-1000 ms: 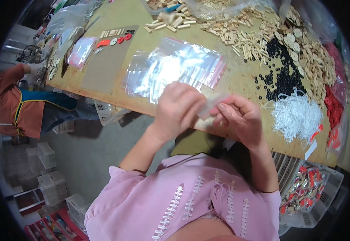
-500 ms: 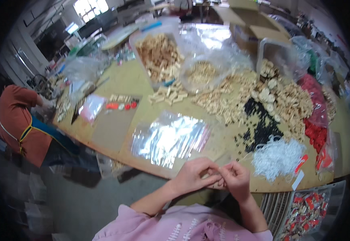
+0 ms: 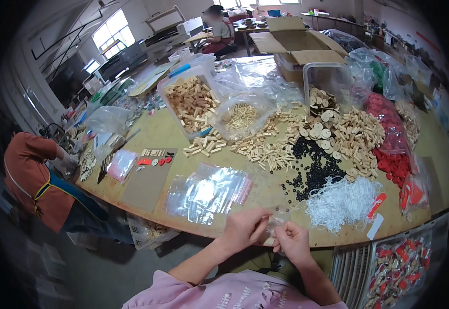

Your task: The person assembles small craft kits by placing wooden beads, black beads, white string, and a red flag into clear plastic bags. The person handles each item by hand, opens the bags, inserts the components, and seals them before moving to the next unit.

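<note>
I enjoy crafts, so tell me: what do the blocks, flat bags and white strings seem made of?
Blocks: apparently bare wood, pale, matte. Flat bags: likely clear plastic, glossy with glare. White strings: seemingly matte fibre, tangled; cotton or synthetic unclear.

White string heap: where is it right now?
In the head view, the white string heap lies right of centre, beyond and rightward of the right hand, with black beads behind it.
</note>
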`<state>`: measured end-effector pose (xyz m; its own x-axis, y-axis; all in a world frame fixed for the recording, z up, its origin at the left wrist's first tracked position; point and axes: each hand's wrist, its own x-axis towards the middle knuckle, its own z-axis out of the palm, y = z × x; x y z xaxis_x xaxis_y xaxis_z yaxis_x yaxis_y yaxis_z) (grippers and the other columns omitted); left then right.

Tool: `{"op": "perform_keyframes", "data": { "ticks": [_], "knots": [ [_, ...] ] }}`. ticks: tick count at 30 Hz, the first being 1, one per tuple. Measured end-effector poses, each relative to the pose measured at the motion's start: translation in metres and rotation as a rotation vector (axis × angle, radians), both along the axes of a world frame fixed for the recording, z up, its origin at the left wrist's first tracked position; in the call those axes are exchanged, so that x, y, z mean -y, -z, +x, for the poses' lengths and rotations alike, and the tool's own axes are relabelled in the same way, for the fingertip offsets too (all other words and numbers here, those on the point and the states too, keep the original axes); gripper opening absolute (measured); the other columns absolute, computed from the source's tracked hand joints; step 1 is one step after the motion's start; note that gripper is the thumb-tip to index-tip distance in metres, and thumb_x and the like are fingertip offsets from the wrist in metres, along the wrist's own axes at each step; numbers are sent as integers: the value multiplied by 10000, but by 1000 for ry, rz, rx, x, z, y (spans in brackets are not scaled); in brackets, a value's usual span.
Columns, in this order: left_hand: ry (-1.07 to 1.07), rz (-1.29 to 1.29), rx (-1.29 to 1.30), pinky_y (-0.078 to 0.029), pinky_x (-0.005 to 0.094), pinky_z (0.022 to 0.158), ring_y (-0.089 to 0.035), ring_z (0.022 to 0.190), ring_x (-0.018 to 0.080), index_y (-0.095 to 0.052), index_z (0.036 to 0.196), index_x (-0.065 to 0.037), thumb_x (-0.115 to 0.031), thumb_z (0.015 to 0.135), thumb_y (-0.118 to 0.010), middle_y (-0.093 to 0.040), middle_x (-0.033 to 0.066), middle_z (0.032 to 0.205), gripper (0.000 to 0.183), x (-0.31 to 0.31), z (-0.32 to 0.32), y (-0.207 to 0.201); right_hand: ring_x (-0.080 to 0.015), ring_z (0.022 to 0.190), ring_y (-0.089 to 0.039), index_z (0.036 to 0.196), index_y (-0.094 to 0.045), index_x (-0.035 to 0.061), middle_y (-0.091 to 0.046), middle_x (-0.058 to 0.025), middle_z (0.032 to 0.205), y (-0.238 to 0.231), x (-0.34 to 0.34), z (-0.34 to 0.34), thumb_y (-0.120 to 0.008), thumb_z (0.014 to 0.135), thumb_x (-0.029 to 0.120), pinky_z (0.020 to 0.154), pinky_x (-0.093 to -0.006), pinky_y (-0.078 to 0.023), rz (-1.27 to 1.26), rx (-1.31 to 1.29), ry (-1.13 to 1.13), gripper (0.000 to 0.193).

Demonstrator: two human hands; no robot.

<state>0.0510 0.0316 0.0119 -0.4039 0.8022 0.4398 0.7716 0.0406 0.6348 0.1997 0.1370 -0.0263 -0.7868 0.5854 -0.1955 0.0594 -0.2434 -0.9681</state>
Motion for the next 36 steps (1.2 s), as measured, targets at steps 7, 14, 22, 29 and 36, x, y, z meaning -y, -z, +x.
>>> {"op": "perform_keyframes", "data": {
  "ticks": [7,14,22,29,36],
  "knots": [
    [366,32,-285,-480,392,572,-598,636,276,-645,868,-93,-121,851,-722,-559,77,710,84,-1,-2,3,-130,471,-582,879,-644,13,-658,-83,664,7,-28,19,-575,1038,162,445,-221,-420,-383,-142,-34,229],
    [463,-38,-229,-473,415,618,-591,710,294,-636,867,-79,-163,895,-711,-558,94,753,116,19,-23,2,-325,782,-670,1040,-690,37,-693,-118,942,-55,-11,14,-750,834,64,662,-420,-548,1087,-297,-47,216],
    [566,-115,100,-549,348,734,-679,842,245,-703,1045,-67,-153,935,-694,-687,93,908,140,17,-74,-12,-308,814,-642,990,-710,64,-657,-94,880,-39,-23,11,-685,849,4,713,-387,-525,1195,-107,-319,155],
    [-233,-201,-140,-570,320,688,-713,821,175,-649,1173,-6,-130,953,-704,-726,105,990,258,-45,-285,29,-308,839,-616,984,-681,59,-598,-97,870,-25,-8,-1,-660,802,-40,742,-393,-519,1119,-194,-220,208],
    [-194,-252,29,-559,307,669,-707,788,164,-638,1158,9,-166,946,-719,-716,98,900,286,-45,-328,55,-321,833,-601,992,-661,50,-584,-122,860,-26,-5,-5,-658,815,-64,737,-398,-509,1090,-204,-176,211]
  ]
}}
